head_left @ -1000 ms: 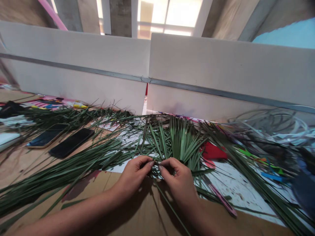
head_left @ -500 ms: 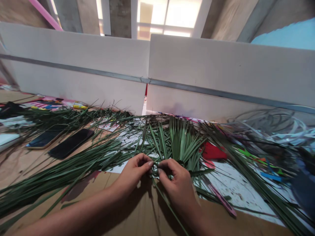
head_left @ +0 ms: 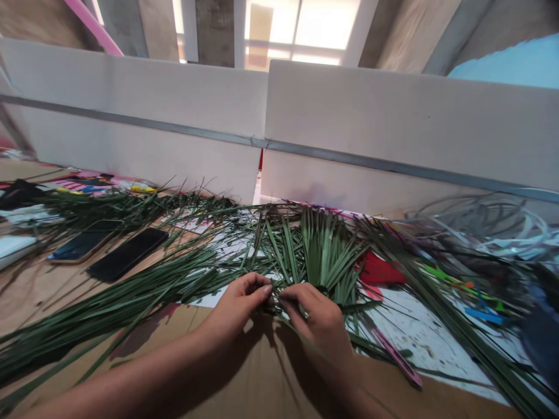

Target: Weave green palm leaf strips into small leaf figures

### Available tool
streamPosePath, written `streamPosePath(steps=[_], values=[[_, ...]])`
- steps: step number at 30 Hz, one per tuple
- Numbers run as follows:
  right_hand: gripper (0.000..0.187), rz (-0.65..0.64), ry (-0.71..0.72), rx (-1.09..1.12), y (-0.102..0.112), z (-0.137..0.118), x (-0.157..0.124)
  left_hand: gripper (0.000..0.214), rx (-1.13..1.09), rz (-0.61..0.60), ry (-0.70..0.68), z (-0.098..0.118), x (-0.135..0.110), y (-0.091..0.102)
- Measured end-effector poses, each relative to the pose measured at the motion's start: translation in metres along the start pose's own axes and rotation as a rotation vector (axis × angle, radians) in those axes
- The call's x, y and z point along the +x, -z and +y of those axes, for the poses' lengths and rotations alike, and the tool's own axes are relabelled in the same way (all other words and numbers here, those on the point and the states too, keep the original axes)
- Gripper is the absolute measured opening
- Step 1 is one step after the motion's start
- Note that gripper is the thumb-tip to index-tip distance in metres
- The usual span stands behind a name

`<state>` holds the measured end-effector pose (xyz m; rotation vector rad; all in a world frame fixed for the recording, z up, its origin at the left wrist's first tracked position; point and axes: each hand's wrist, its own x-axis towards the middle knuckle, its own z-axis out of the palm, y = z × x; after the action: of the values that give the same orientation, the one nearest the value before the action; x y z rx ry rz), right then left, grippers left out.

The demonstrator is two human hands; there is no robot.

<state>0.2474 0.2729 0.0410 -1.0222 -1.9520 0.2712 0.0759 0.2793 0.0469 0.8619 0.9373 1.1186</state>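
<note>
Close together in the middle, my left hand [head_left: 242, 299] and my right hand [head_left: 317, 314] pinch narrow green leaf strips [head_left: 276, 294] between thumb and fingers. The small piece between the fingertips is mostly hidden, so its shape cannot be made out. Under my hands lies brown cardboard [head_left: 244, 372]. Just beyond them spreads a fan of green palm leaf [head_left: 321, 250]. A long bundle of green leaf strips [head_left: 161, 285] runs out to the left of my left hand. To the right of my right hand rests a pink cutter [head_left: 397, 358].
Two phones, a light-framed one [head_left: 85, 241] and a black one [head_left: 126, 254], lie at the left. More leaf strips [head_left: 454, 314], red material [head_left: 381, 269] and tangled white strips [head_left: 524, 238] occupy the right. White panels [head_left: 393, 128] stand along the back.
My right hand has turned slightly, and the loose strip that hung down beside it now runs across it, lower right. The left hand stays nearly in place.
</note>
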Motion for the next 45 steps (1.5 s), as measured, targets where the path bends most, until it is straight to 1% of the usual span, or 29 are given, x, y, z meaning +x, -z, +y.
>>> streamPosePath(steps=[3,5,10,13,15,18,23,27,29,34,39,42,45], values=[[0.011,0.068,-0.147,0.034,0.003,0.002,0.003,0.012,0.085,-0.043,-0.011,-0.003,0.003,0.001],[0.01,0.088,-0.227,0.073,0.006,0.003,0.005,0.009,0.154,-0.044,-0.029,-0.002,0.006,0.003],[0.013,0.09,-0.351,0.198,0.009,0.001,0.007,0.003,0.298,-0.033,-0.08,0.004,0.013,0.007],[0.014,0.075,-0.388,0.264,0.007,0.0,0.008,0.005,0.25,-0.008,-0.081,0.005,0.011,0.005],[0.013,0.073,-0.381,0.27,0.004,-0.001,0.007,0.008,0.187,0.005,-0.062,0.004,0.007,0.002],[0.013,0.078,-0.328,0.206,0.0,-0.002,0.006,0.014,0.126,0.001,-0.027,0.004,0.0,-0.003],[0.015,0.069,-0.226,0.062,-0.003,-0.006,0.002,0.018,0.093,0.021,-0.009,0.004,-0.006,-0.009],[0.014,0.032,-0.116,0.011,-0.005,-0.007,-0.002,0.024,0.076,0.021,-0.002,0.006,-0.006,-0.009],[0.014,0.022,-0.093,0.005,-0.005,-0.007,-0.002,0.025,0.066,0.019,0.004,0.008,-0.006,-0.009],[0.016,0.015,-0.105,-0.036,-0.003,-0.008,-0.001,0.026,0.078,-0.015,0.028,0.009,-0.008,-0.01],[0.017,0.048,-0.095,-0.077,-0.002,-0.011,0.002,0.025,0.073,-0.036,0.018,0.005,-0.008,-0.01],[0.015,0.068,-0.099,-0.002,-0.002,-0.013,0.002,0.025,0.055,-0.032,0.018,0.005,-0.008,-0.011],[0.005,0.118,-0.188,0.137,-0.001,-0.014,0.003,0.027,0.036,-0.009,0.027,0.009,-0.006,-0.01]])
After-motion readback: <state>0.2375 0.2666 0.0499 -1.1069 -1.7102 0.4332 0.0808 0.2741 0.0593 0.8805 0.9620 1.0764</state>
